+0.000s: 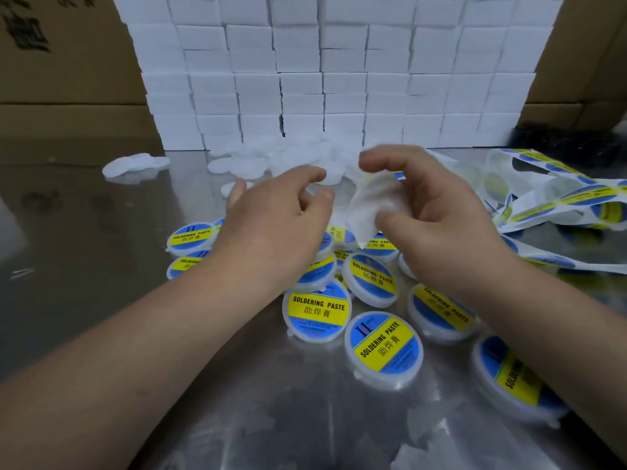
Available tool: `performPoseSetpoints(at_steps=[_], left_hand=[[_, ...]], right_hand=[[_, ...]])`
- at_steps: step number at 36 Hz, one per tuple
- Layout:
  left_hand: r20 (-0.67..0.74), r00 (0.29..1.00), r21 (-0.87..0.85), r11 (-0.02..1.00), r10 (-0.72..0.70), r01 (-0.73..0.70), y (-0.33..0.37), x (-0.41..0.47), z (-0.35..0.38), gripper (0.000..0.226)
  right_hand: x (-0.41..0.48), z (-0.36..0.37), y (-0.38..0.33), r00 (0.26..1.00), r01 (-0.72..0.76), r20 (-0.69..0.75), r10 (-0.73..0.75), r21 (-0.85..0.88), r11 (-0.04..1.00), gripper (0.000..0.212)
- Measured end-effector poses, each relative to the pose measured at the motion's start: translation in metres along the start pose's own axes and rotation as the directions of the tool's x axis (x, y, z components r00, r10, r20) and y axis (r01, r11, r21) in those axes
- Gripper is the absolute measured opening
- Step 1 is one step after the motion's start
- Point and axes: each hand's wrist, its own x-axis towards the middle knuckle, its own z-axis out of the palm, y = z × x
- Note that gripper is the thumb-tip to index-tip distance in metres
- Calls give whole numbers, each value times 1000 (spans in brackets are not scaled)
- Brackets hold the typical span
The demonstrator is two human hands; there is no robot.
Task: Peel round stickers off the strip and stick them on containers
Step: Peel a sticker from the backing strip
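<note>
My right hand grips a plain white round container, tilted on edge, between thumb and fingers. My left hand hovers just left of it with fingers loosely curled and nothing held. Below both hands lie several labelled containers with blue and yellow "SOLDERING PASTE" stickers. The sticker strip trails in loops at the right of the steel table. Unlabelled white containers are heaped behind my hands.
A wall of stacked white boxes stands at the back, with brown cartons on both sides. A few white lids lie at the left. The steel table shows bare metal at the left and front.
</note>
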Motion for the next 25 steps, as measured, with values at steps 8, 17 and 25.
performPoseSetpoints(at_steps=[8,17,25], left_hand=[[71,997,-382,923,-9,35,-1,0,5,24],[-72,997,-500,866,-21,-18,-1,2,5,32],[35,997,-401,915,67,-48,2,-3,6,37]], right_hand=[[-1,-1,0,998,-29,62,26,48,998,69],[3,-7,-1,925,-171,-336,176,44,984,19],[10,-5,0,904,-396,-50,424,271,877,38]])
